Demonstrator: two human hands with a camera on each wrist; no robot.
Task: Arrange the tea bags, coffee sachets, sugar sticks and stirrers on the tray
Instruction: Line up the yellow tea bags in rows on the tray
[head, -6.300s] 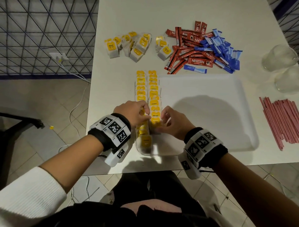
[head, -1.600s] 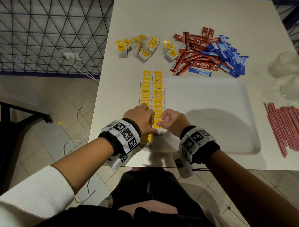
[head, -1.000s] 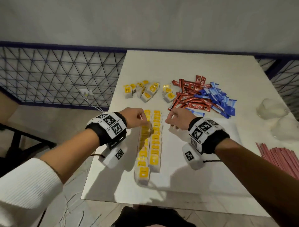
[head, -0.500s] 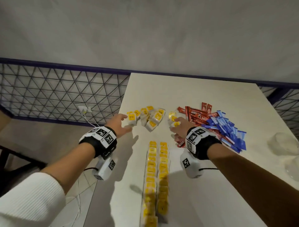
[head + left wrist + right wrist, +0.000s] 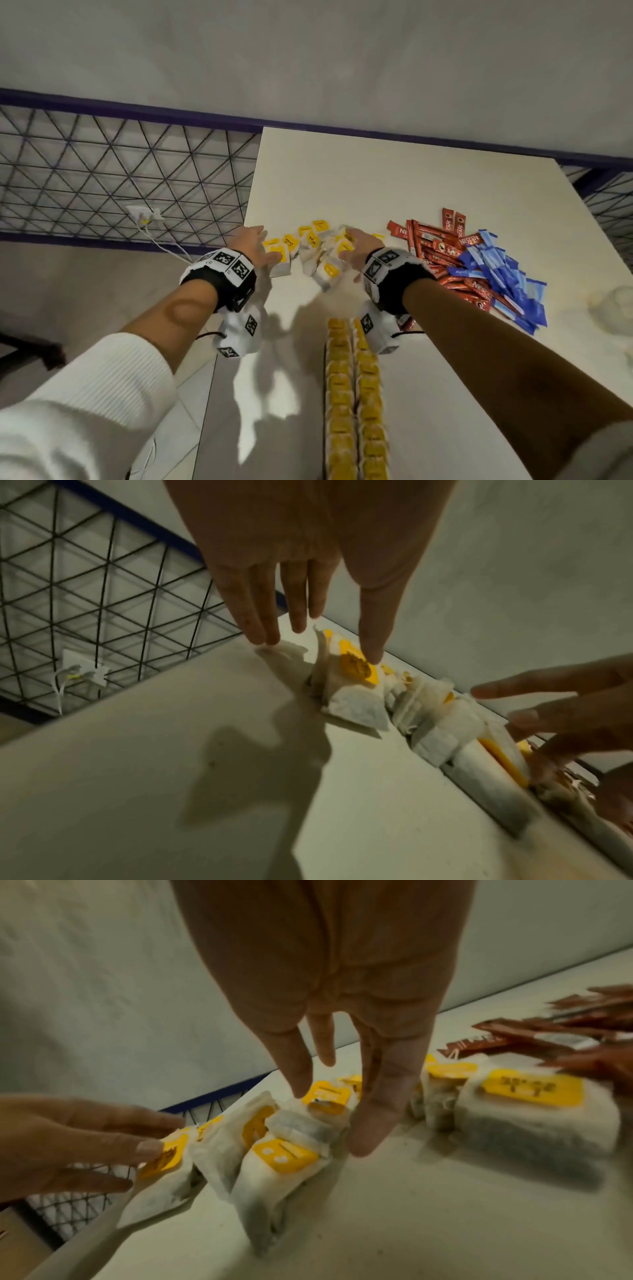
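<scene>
Both hands moved to loose tea bags (image 5: 315,253); fingers (image 5: 260,615) straight, touching.

"NESCAFE" on the red coffee sachets (image 5: 442,253) — tea-bag tags unreadable.

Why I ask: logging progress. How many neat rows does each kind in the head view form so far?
Tea bags: 2
Coffee sachets: 0, one loose heap
Sugar sticks: 0, one loose heap
Total: 2 rows

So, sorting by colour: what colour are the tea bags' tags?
Yellow tags on white tea bags, clearest in the right wrist view.
</scene>
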